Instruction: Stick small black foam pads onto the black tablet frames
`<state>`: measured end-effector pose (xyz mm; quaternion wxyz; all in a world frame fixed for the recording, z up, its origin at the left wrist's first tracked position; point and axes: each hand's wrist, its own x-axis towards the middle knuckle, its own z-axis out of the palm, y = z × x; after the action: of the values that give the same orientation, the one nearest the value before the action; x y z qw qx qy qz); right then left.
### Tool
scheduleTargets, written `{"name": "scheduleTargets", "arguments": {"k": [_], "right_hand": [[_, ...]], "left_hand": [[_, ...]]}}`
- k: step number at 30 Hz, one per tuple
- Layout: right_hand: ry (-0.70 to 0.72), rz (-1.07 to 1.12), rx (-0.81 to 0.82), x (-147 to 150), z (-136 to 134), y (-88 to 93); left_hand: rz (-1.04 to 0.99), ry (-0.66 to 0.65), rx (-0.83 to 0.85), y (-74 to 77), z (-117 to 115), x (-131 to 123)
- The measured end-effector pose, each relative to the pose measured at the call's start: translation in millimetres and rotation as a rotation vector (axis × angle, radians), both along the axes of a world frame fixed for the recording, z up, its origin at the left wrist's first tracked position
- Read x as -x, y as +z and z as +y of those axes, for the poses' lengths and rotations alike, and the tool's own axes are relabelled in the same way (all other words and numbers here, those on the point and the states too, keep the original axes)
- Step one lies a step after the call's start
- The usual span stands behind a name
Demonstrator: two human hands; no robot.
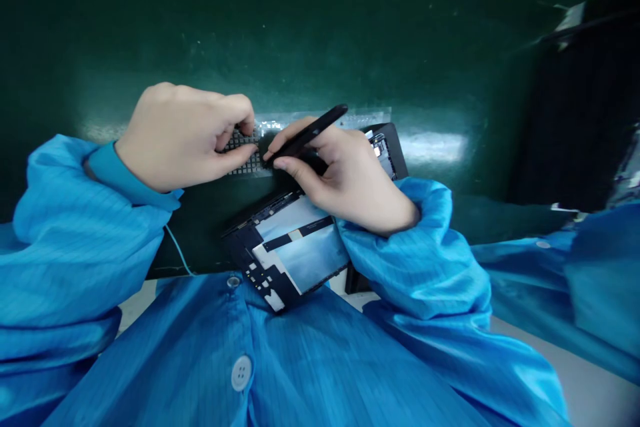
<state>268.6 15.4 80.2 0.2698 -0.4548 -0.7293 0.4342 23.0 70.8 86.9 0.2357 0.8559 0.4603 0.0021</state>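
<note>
My left hand [183, 137] is curled, its fingertips pinching the near edge of a clear sheet covered in rows of small dark parts [246, 147]. My right hand [350, 177] grips black tweezers [307, 133] like a pen, the tip touching that sheet close to my left fingers. Under my right wrist lies an opened device frame [290, 247] with a shiny metal plate and dark circuit sections, tilted toward me. Both arms wear blue smock sleeves.
A dark green work surface [320, 33] stretches ahead. A black object [575, 107] stands at the far right edge. Another person's blue sleeve [565, 280] shows at the right. A thin light cord [177, 250] hangs below my left wrist.
</note>
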Motion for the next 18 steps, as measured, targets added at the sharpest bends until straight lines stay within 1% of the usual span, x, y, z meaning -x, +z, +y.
{"name": "scheduleTargets", "arguments": {"k": [2, 4, 6, 8, 11, 13, 14, 16, 18], "right_hand": [[-0.036, 0.112, 0.091, -2, 0, 1.2], [-0.13, 0.27, 0.178, -9, -6, 5.7], [-0.267, 0.388, 0.218, -21, -20, 11.7], [-0.436, 0.437, 0.188, -37, -43, 16.3], [-0.665, 0.402, 0.078, -65, -87, 16.2], [-0.775, 0.333, 0.013, -82, -117, 12.1], [-0.819, 0.289, -0.025, -89, -130, 9.4], [-0.879, 0.197, -0.1, -99, -151, 3.8], [-0.889, 0.144, -0.135, -103, -164, -1.2]], "left_hand": [[-0.009, 0.006, 0.0, -1.0, 1, 1], [-0.031, 0.008, -0.004, -2.1, 2, 2], [-0.079, 0.008, 0.004, -1.5, 1, 4], [-0.131, 0.013, 0.011, 2.0, -6, 4], [-0.148, 0.027, -0.069, 11.4, -31, 3], [-0.119, 0.009, -0.13, 16.2, -52, 2], [-0.094, -0.013, -0.132, 16.9, -62, 2], [-0.038, -0.1, -0.104, 14.5, -76, 1], [0.004, -0.183, -0.068, 9.0, -83, 0]]}}
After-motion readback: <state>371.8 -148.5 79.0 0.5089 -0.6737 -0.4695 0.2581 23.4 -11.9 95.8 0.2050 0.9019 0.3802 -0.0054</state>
